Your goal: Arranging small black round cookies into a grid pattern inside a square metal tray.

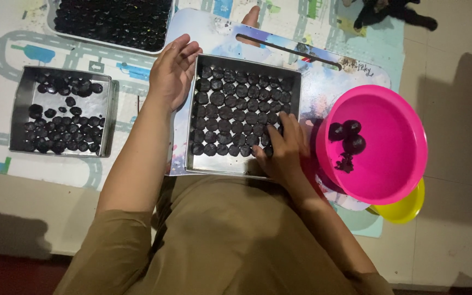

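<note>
The square metal tray (243, 117) lies flat, its rows of dark round pieces (230, 112) running left to right (nearly full). The left hand (171, 74) rests spread against its left wall; the right hand (285, 150) presses fingertips on pieces at the near right corner, beside the pink bowl (394, 164).

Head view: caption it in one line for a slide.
Right hand sets dark balls in a metal tray; left hand steadies its edge.

pale tiled floor (454, 82) under a road-patterned play mat (39, 49), dim light, perhaps one overhead lamp
</note>
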